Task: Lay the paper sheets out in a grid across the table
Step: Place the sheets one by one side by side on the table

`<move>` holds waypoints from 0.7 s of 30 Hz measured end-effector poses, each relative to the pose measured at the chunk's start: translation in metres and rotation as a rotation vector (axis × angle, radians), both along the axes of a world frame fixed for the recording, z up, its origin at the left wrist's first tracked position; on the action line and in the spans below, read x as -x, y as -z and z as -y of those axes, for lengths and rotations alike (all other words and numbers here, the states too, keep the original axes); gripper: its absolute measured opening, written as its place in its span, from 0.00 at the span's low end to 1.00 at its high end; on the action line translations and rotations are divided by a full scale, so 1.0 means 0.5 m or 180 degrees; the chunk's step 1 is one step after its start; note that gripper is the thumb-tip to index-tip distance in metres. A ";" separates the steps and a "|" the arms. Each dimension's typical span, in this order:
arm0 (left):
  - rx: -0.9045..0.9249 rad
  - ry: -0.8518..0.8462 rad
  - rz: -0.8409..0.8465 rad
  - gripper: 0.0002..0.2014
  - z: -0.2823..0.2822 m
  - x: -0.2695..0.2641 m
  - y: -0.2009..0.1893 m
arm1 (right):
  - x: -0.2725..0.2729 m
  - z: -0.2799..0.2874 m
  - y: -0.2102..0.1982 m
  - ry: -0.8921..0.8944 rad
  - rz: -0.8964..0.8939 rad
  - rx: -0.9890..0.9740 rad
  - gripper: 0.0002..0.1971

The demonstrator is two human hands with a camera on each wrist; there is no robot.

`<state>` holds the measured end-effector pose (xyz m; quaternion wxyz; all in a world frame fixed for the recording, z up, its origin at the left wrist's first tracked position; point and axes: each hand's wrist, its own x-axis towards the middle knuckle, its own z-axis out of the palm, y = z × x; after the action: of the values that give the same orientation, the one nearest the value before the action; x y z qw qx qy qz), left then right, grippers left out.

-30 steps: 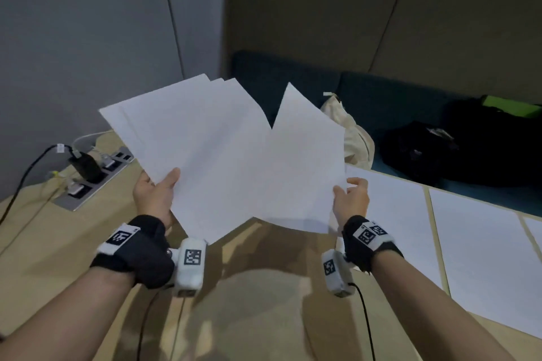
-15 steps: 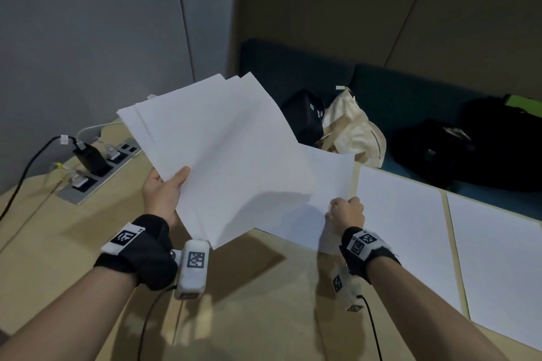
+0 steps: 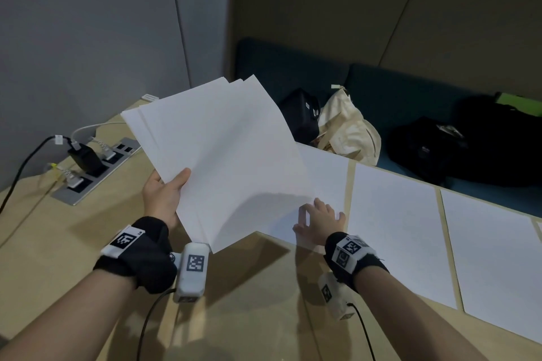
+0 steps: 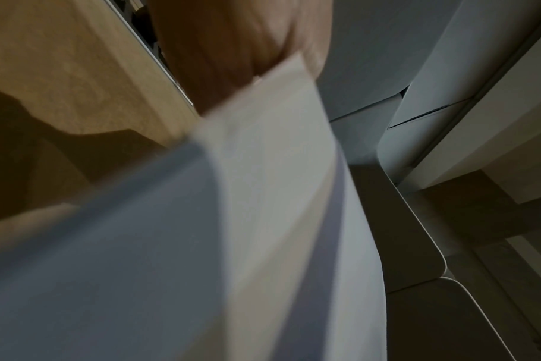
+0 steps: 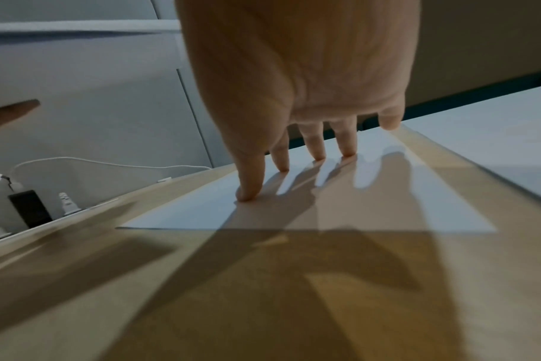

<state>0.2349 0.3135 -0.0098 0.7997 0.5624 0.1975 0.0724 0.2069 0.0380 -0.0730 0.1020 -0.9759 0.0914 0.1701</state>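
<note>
My left hand (image 3: 164,193) grips a fanned stack of white paper sheets (image 3: 217,143) above the table, thumb on top; the left wrist view shows the stack (image 4: 232,219) close up and blurred. My right hand (image 3: 319,217) is spread flat, its fingertips (image 5: 247,193) pressing a single sheet (image 3: 325,173) onto the wooden table (image 3: 234,287) beside the stack. In the right wrist view that single sheet (image 5: 201,212) lies flat on the table. To its right two more sheets (image 3: 393,220) (image 3: 492,255) lie side by side with narrow gaps between them.
A power strip (image 3: 91,167) with plugged chargers and cables is set into the table at the left. Behind the table's far edge a dark bench holds a black pouch (image 3: 302,114), a cream cloth bag (image 3: 349,129) and a black backpack (image 3: 440,146).
My right hand carried one sheet down from the stack and laid it on the table, then spread its fingers flat on it. The left hand kept the stack raised.
</note>
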 end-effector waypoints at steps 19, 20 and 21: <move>0.0011 0.0151 -0.0024 0.10 0.015 0.021 0.000 | 0.023 0.001 -0.030 0.0137 -0.0158 0.0093 0.25; 0.0000 0.0166 -0.0022 0.10 0.016 0.022 -0.001 | 0.024 0.001 -0.030 0.0177 -0.0131 0.0046 0.26; -0.0009 0.0184 -0.0020 0.09 0.018 0.023 -0.002 | 0.024 0.002 -0.029 0.0217 -0.0097 -0.0012 0.27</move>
<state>0.2236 0.3044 -0.0088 0.8000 0.5692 0.1836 0.0478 0.1947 0.0370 -0.0583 0.1081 -0.9693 0.1259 0.1816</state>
